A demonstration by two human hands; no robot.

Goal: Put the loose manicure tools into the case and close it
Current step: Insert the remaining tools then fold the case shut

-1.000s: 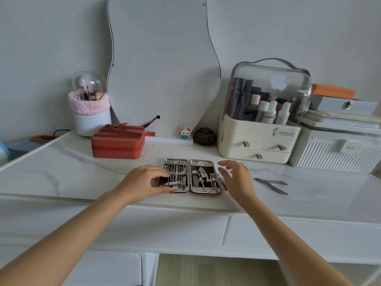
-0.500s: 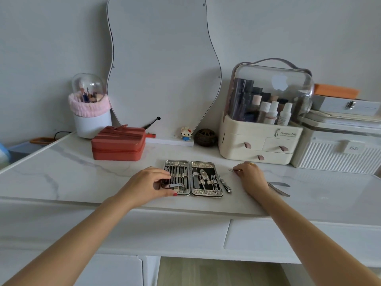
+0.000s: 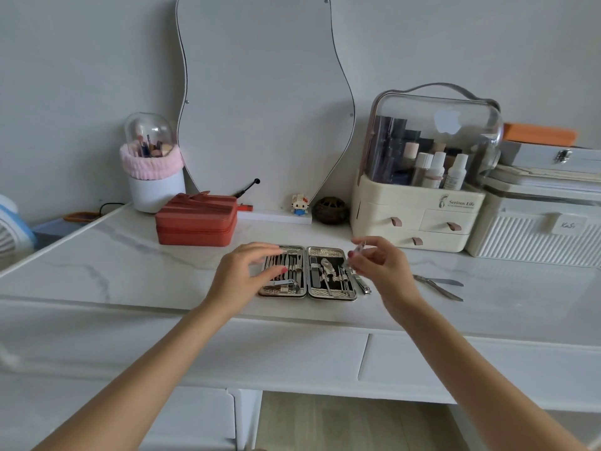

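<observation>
The manicure case [image 3: 307,273] lies open and flat on the white marble worktop [image 3: 130,265], in the centre of the frame, its two halves side by side and its hinge running away from the person. The tools inside stand in rows with their long axis parallel to the hinge, pointing towards the wall.

The left hand [image 3: 242,276] is over the left half of the case, fingers almost straight and spread; its grip is released and it holds nothing.

The right hand [image 3: 385,266] is raised just right of the case and pinches a thin metal tool [image 3: 357,252] between thumb and fingertips. The tool is tilted, its upper end pointing up and a little to the right.

A nail clipper [image 3: 362,283] lies on the worktop, just beside the right edge of the case, long axis nearly parallel to the hinge. Further right, well apart from the case, are small scissors [image 3: 439,285], slightly open, blades pointing right.
</observation>
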